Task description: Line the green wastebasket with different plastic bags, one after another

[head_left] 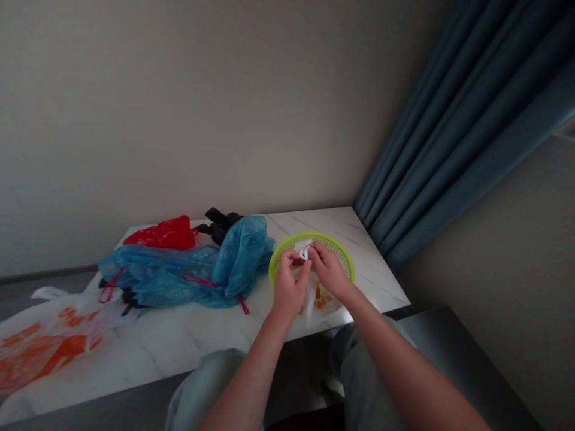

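Above a lime-green mesh basket (345, 248), my left hand (290, 287) and my right hand (329, 267) are close together with fingers pinched. Between the fingertips is a small white twisted part, seemingly the top of a thin white plastic bag (311, 299). The bag hangs below my hands over the near side of the basket. Orange patches show on it; whether they are print or contents I cannot tell. Another white piece sticks up inside the basket behind my fingers, its kind unclear.
The basket stands on a white marble-patterned table (377, 281). To the left lie blue plastic bags (179, 275) with red drawstrings, a red bag (166, 233), black bundles (222, 224), and a white bag with orange print (54, 344). A blue curtain (449, 126) hangs at right.
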The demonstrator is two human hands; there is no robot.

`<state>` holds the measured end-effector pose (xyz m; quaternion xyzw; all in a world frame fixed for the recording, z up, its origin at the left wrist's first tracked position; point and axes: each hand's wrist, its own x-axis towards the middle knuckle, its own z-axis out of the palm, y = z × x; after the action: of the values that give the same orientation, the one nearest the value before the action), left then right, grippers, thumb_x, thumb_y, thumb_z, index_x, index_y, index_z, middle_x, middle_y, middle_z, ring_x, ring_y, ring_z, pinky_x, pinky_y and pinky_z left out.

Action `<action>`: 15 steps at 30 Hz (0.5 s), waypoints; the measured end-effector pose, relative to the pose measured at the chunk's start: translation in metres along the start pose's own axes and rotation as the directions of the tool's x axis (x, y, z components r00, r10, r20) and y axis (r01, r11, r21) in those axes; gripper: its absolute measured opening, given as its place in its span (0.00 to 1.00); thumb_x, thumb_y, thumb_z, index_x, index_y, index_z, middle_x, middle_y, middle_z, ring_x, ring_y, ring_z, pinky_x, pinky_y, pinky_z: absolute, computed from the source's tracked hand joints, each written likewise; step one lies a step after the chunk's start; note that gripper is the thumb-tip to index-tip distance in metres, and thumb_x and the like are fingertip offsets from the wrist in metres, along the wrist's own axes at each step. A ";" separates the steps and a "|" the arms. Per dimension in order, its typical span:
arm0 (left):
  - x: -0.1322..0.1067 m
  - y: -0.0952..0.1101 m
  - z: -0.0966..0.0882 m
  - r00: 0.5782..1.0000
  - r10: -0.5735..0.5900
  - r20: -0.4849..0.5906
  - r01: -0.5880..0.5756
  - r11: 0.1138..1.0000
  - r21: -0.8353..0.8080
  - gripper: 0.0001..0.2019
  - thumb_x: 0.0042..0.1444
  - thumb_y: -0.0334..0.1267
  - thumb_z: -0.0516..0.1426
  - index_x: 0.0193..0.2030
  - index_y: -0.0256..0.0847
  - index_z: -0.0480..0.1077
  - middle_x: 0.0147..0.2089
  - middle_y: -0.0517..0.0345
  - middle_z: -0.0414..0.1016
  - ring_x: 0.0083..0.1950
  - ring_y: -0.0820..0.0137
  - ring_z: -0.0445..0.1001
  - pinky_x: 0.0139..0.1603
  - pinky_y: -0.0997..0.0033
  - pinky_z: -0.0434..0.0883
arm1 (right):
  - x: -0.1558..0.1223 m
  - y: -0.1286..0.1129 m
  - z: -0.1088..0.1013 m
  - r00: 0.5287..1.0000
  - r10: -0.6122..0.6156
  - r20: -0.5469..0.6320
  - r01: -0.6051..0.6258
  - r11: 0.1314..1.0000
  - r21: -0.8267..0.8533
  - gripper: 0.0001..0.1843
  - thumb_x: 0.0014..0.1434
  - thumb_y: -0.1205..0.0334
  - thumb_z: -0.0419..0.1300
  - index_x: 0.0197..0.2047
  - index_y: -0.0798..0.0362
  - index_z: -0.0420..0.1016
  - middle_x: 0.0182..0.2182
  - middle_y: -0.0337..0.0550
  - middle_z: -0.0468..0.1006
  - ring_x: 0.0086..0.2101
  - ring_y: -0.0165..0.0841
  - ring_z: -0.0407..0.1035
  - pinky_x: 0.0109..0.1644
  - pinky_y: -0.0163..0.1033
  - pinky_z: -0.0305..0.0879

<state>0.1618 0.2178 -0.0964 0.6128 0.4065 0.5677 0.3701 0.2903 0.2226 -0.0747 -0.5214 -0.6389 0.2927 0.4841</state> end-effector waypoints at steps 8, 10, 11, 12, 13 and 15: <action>0.007 0.001 -0.007 1.000 -0.030 0.006 0.030 0.999 0.014 0.07 0.61 0.42 0.60 0.39 0.42 0.73 0.38 0.56 0.76 0.40 0.69 0.75 0.43 0.68 0.71 | -0.001 0.000 0.002 1.000 0.024 0.012 -0.025 0.997 0.073 0.14 0.68 0.53 0.51 0.34 0.49 0.69 0.27 0.37 0.70 0.29 0.32 0.64 0.33 0.36 0.59; 0.007 0.002 -0.008 0.999 -0.038 -0.037 0.039 0.999 0.025 0.07 0.60 0.42 0.61 0.35 0.41 0.73 0.34 0.58 0.76 0.36 0.69 0.74 0.41 0.69 0.71 | 0.000 0.001 0.004 0.998 0.069 -0.010 -0.067 0.992 0.104 0.14 0.67 0.51 0.52 0.33 0.49 0.69 0.24 0.36 0.67 0.26 0.31 0.62 0.30 0.36 0.57; 0.006 0.002 -0.008 0.998 -0.033 -0.052 0.034 0.999 0.026 0.07 0.59 0.42 0.61 0.34 0.41 0.73 0.33 0.58 0.76 0.36 0.70 0.74 0.41 0.69 0.71 | 0.000 0.002 0.004 0.996 0.089 -0.010 -0.087 0.988 0.125 0.14 0.67 0.51 0.52 0.33 0.49 0.69 0.23 0.35 0.66 0.24 0.31 0.61 0.28 0.36 0.57; 0.006 0.003 -0.008 0.998 -0.020 -0.066 0.022 0.999 0.029 0.07 0.59 0.42 0.61 0.34 0.41 0.73 0.34 0.58 0.76 0.36 0.69 0.75 0.42 0.68 0.72 | 0.000 0.002 0.004 0.994 0.108 -0.005 -0.106 0.983 0.147 0.14 0.67 0.50 0.53 0.34 0.49 0.69 0.22 0.35 0.65 0.23 0.30 0.61 0.27 0.36 0.57; 0.005 0.003 -0.009 0.997 -0.003 -0.077 0.006 0.999 0.040 0.07 0.59 0.41 0.61 0.34 0.41 0.73 0.34 0.58 0.77 0.37 0.69 0.75 0.43 0.68 0.72 | 0.000 0.002 0.005 0.992 0.124 -0.001 -0.122 0.979 0.165 0.14 0.66 0.50 0.53 0.34 0.49 0.69 0.21 0.34 0.65 0.23 0.30 0.61 0.26 0.35 0.57; 0.005 0.004 -0.010 0.997 0.038 -0.060 -0.032 0.994 0.100 0.06 0.59 0.40 0.61 0.34 0.42 0.73 0.34 0.58 0.77 0.38 0.69 0.76 0.44 0.67 0.72 | 0.002 0.001 0.005 0.989 0.145 -0.017 -0.140 0.974 0.179 0.14 0.65 0.50 0.55 0.34 0.50 0.71 0.21 0.34 0.66 0.22 0.29 0.61 0.25 0.35 0.56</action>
<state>0.1525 0.2207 -0.0897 0.6196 0.4347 0.5718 0.3165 0.2862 0.2250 -0.0769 -0.5249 -0.5638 0.3747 0.5159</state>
